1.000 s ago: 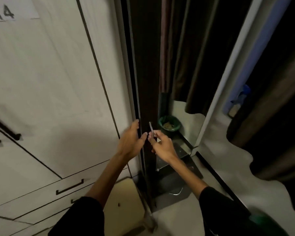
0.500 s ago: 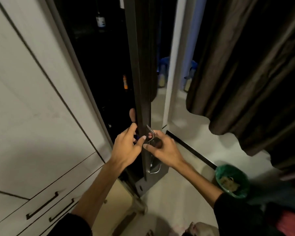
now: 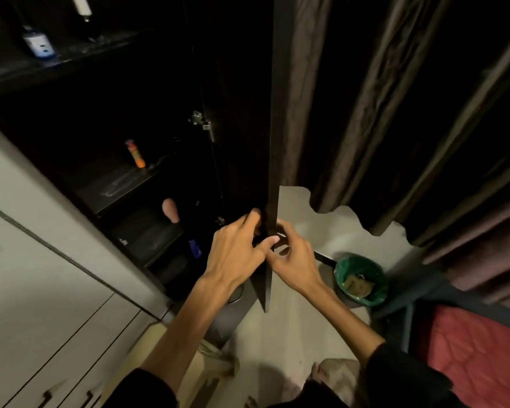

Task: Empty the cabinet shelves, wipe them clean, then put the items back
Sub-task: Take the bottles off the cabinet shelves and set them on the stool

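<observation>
The dark cabinet door (image 3: 274, 142) stands open, seen edge-on in the middle. My left hand (image 3: 236, 254) grips its edge from the inner side. My right hand (image 3: 295, 260) is curled against the outer face at the same height; what its fingers pinch is hidden. Inside the dark cabinet, a blue-labelled bottle (image 3: 39, 45) and a white bottle (image 3: 81, 5) stand on the upper shelf. An orange bottle (image 3: 137, 154) sits on the middle shelf. A pink object (image 3: 171, 210) and a blue object (image 3: 195, 247) are lower down.
White cabinet doors (image 3: 42, 260) and drawers fill the left. A green-lined bin (image 3: 361, 279) stands on the floor right of the door. Dark curtains (image 3: 395, 113) hang behind it. A red mattress (image 3: 477, 348) lies at the lower right.
The door has swung open wide, showing the shelves and items. Both hands stayed on its edge, and the view turned left and down.
</observation>
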